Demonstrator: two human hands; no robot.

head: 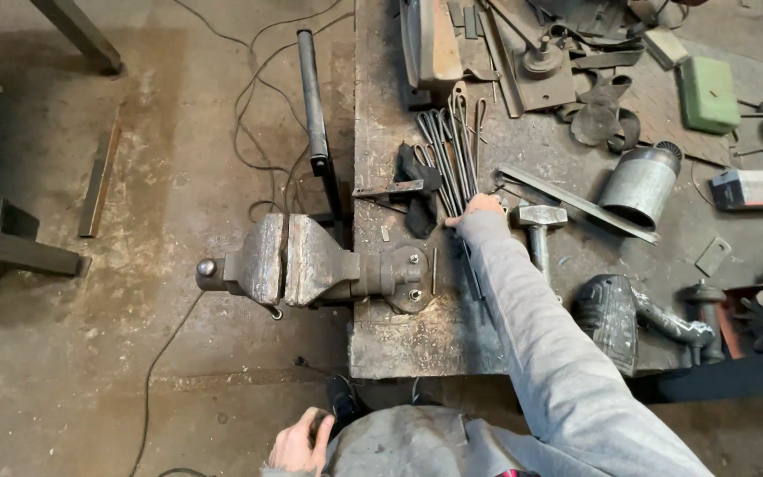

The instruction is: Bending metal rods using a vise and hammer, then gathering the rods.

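A stained concrete floor and a scarred steel workbench (417,327) crowded with scrap and tools

We see our right hand (479,208), at the end of a grey sleeve, resting on the near ends of a bundle of thin dark metal rods (450,159) lying on the bench, just beside a steel-headed hammer (538,221); whether the fingers grip them we cannot tell. Our left hand (300,442) is curled loosely at our waist, holding nothing we can make out. A heavy grey bench vise (298,261) overhangs the bench's left edge
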